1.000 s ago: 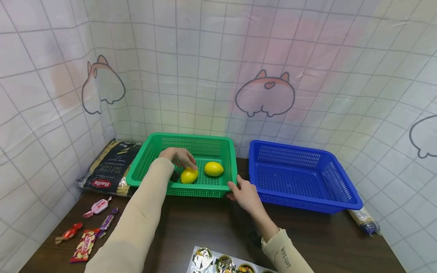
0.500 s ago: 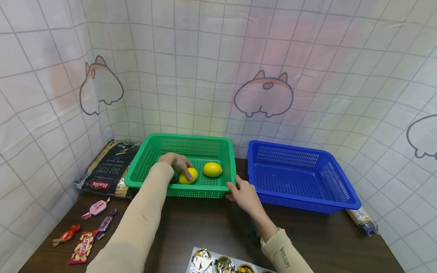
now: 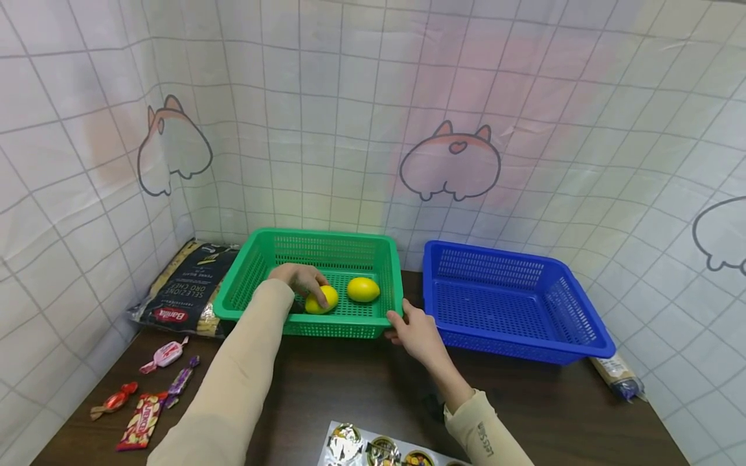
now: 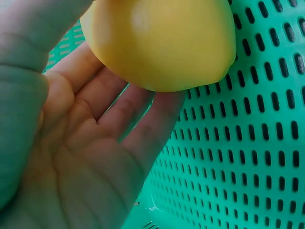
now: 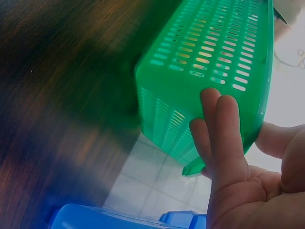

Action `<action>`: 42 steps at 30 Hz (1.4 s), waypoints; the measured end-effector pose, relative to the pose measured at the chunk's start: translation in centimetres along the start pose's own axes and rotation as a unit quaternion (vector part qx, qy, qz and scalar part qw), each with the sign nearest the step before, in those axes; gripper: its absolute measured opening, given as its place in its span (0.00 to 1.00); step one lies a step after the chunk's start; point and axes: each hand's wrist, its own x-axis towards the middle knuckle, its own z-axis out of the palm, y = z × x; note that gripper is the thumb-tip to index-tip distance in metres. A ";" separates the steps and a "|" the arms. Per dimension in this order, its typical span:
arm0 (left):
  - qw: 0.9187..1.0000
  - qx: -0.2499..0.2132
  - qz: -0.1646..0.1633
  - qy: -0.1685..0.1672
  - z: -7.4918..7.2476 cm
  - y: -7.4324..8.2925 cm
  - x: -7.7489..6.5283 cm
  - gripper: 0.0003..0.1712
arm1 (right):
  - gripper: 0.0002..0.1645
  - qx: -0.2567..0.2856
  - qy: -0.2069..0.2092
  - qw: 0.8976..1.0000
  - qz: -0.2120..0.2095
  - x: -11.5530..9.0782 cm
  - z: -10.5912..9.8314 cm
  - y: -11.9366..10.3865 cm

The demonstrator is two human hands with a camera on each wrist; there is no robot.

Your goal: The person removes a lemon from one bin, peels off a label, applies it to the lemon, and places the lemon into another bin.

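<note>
Inside the green basket (image 3: pixel 344 327), my left hand (image 3: pixel 298 278) grips a yellow lemon (image 3: pixel 324 300), thumb on its near side. In the left wrist view the fingers (image 4: pixel 114 105) curl round the lemon (image 4: pixel 162 43), close to the perforated wall. To its right a second lemon (image 3: pixel 363 289) lies on the basket floor. Partly hidden under my left hand is something dark (image 3: pixel 299 303). My right hand (image 3: pixel 418 333) holds the basket's front right corner, the thumb over the rim and the fingers (image 5: pixel 228 129) against the outer wall.
A blue basket (image 3: pixel 489 304) stands at the right, with a small packet (image 3: pixel 620 377) beside it. A pasta bag (image 3: pixel 189 285) lies left of the green basket. Several wrapped candies (image 3: pixel 169 353) lie at the left, and a foil sticker sheet (image 3: pixel 384 449) lies at the front edge.
My left hand has lowered onto the near lemon and now grips it; a second ago it hovered just over it. The right hand has stayed on the basket corner.
</note>
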 end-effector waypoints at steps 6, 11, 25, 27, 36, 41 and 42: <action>0.998 0.012 0.055 0.024 0.2 -0.4 -0.1 0.33 | 0.31 0.003 -0.005 1.000 -0.001 0.0 0.2 0.2; 0.994 -0.005 0.091 0.061 0.0 0.0 -0.5 0.38 | 0.35 0.005 -0.002 1.000 0.000 0.0 0.3 0.2; 0.971 -0.056 0.170 0.157 -1.3 2.2 -2.1 0.38 | 0.33 0.002 0.000 1.000 0.001 0.0 0.5 0.2; 0.969 -0.045 0.182 0.163 -1.5 2.5 -2.4 0.38 | 0.33 0.002 0.000 1.000 0.002 0.0 0.5 0.2; 0.954 -0.004 0.243 0.173 -1.9 5.5 -4.4 0.38 | 0.37 0.013 0.007 1.000 0.001 0.0 0.2 0.1; 0.939 0.021 0.293 0.182 -1.2 7.3 -5.8 0.37 | 0.38 0.017 0.005 1.000 0.001 0.0 0.0 0.1; 0.935 0.030 0.300 0.186 -1.0 7.5 -6.2 0.37 | 0.38 0.018 0.002 1.000 0.000 0.0 0.1 0.1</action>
